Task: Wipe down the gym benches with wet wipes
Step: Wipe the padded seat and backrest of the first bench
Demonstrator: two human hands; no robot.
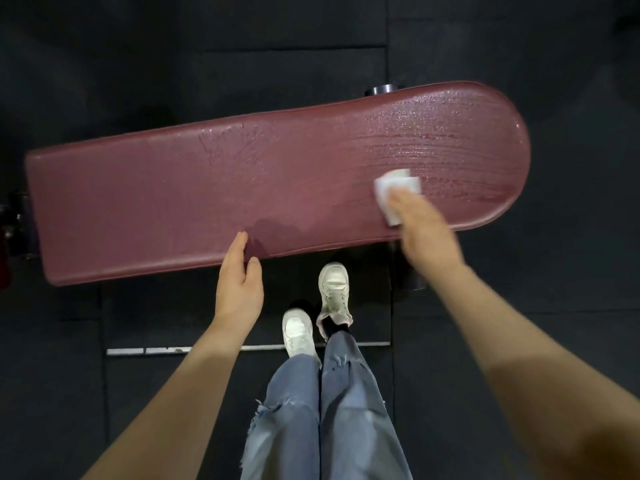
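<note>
Right hand (420,225) presses a folded white wipe (394,195) flat-fingered onto the maroon padded bench (207,181), near its rounded, wet-streaked end. Left hand (239,285) rests relaxed at the bench's near edge.

maroon bench (207,188); white wipe (394,188) (streaky sheen)

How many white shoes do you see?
2. One shoe stands close to the bench, partly under its near edge. The other shoe is just behind it, to its left, on the dark floor. Trouser legs cover both heels.
</note>
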